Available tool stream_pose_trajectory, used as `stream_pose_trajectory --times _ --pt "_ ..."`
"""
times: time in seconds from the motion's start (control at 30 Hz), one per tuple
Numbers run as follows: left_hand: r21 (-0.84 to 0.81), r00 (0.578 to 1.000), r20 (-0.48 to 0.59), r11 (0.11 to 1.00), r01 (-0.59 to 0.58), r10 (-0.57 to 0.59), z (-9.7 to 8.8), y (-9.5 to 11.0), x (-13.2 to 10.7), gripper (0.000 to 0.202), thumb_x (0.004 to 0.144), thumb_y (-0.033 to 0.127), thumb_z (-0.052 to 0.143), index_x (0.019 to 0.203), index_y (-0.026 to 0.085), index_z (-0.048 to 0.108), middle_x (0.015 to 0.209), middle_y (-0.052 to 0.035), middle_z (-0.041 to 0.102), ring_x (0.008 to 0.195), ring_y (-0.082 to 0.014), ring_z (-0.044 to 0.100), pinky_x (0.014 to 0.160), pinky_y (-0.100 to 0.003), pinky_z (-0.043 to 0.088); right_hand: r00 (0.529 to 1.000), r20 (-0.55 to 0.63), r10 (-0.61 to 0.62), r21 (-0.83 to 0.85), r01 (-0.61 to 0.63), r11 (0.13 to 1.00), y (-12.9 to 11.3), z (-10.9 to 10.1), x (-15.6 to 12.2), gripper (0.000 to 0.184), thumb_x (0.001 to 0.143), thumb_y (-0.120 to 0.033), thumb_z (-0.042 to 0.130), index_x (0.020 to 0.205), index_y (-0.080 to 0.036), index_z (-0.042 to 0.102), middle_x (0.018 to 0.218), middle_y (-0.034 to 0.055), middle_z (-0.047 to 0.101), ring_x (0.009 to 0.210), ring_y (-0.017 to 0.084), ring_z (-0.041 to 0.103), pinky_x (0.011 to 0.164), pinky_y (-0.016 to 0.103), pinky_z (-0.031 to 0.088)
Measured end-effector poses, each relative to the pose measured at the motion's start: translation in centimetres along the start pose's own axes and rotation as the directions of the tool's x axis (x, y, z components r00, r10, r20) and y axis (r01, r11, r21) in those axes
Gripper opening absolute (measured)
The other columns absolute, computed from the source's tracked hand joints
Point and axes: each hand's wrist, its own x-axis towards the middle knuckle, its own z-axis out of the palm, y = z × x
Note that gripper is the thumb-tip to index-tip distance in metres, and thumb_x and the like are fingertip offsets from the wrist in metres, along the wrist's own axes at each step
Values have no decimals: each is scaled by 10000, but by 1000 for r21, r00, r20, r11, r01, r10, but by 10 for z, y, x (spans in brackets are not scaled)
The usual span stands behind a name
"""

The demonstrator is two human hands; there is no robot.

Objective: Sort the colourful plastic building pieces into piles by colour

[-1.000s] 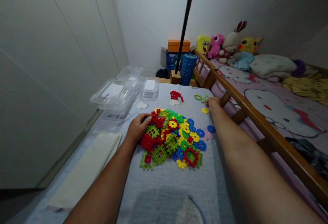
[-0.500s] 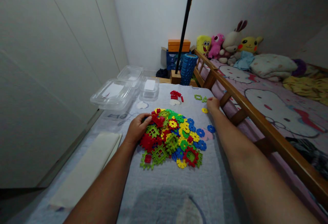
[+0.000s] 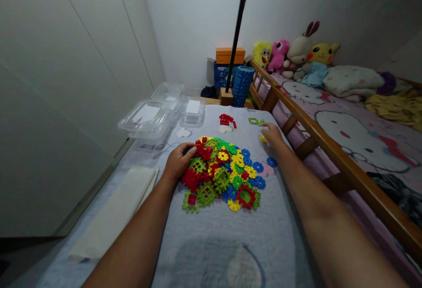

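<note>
A mixed pile of plastic building pieces [image 3: 221,181] lies on the cloth-covered table, with red and green notched squares and yellow, blue and green notched discs. At its left edge, my left hand [image 3: 179,161] is closed, thumb and fingers curled against the red pieces [image 3: 204,151]; what lies between the fingertips is hidden. Farther off on the right, my right hand [image 3: 273,135] holds nothing that I see, its forefinger stretched out beside small green notched pieces [image 3: 253,121]. A yellow disc [image 3: 263,139] lies just under that hand. Several small red pieces [image 3: 226,120] are grouped at the far middle.
Clear plastic boxes [image 3: 145,116] with white labels stand at the far left. A folded pale cloth [image 3: 115,213] lies left of my left arm. The bed's wooden rail [image 3: 316,151] runs along the right side. A black pole [image 3: 235,37] rises behind the table near a blue roller [image 3: 243,86].
My right hand has drawn back slightly from the green pieces, its forefinger now extended and the hand over the yellow disc. My left hand stays at the pile. The view has shifted slightly.
</note>
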Motion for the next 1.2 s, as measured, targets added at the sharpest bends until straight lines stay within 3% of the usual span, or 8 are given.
stream_pose_trajectory --times 0.13,0.27,0.5,0.7,0.87,0.97,1.1,1.2 --pt "-5 1000 -4 1000 6 -6 0 2 -1 490 821 604 623 1040 187 758 1038 -86 781 977 -276 699 868 -380 541 976 201 -88 145 59 988 -20 -20 -38 334 761 -246 596 1043 -137 737 1022 95 752 897 216 672 836 322 522" --pt "-10 1000 -1 1000 -1 1 0 2 -2 477 818 605 623 1023 197 762 1020 -77 783 956 -268 699 855 -372 541 848 476 -233 96 213 972 -30 -42 -86 242 769 -288 661 957 -163 748 895 57 730 785 185 635 726 281 496" --pt "-3 1000 -4 1000 -6 6 0 2 -1 477 813 591 627 1032 188 760 1054 -87 778 995 -278 697 895 -384 534 781 561 -275 -146 420 896 -21 -55 -134 337 749 -241 729 1073 -160 766 1005 88 694 900 205 604 833 290 451" --pt "-4 1000 -4 1000 -2 2 0 4 -2 481 806 590 631 1024 182 759 1044 -86 779 978 -273 697 906 -378 530 823 508 -255 -221 410 885 -20 -51 -151 304 782 -188 678 1079 -163 739 1031 93 662 947 207 574 866 295 425" --pt "-1 1000 2 1000 6 -6 -1 5 -2 492 801 597 637 1032 180 759 1018 -82 781 955 -267 699 899 -376 532 832 441 -337 -117 426 897 -21 -49 -155 249 777 -171 652 1010 -169 740 1009 89 683 935 213 582 888 322 432" --pt "4 1000 -5 1000 11 -11 -1 6 -2 493 801 600 637 1029 180 760 1009 -83 782 962 -269 698 891 -375 536 879 334 -340 -43 375 926 -17 -49 -152 178 802 -189 604 918 -186 739 958 87 712 935 231 611 909 354 453" --pt "2 1000 -4 1000 6 -6 -1 7 -2 486 793 598 641 1020 186 763 1005 -77 784 954 -265 700 883 -370 541 977 92 -190 52 186 981 -1 -54 -145 219 851 -245 531 938 -206 728 958 85 739 916 245 652 880 376 495" --pt "0 1000 -8 1000 3 -3 -1 7 -2 488 786 595 645 1017 182 763 1006 -79 783 942 -261 700 883 -368 541 1000 -15 -27 98 29 995 14 -61 -139 287 848 -296 538 1044 -184 714 868 76 726 797 236 659 794 364 511"
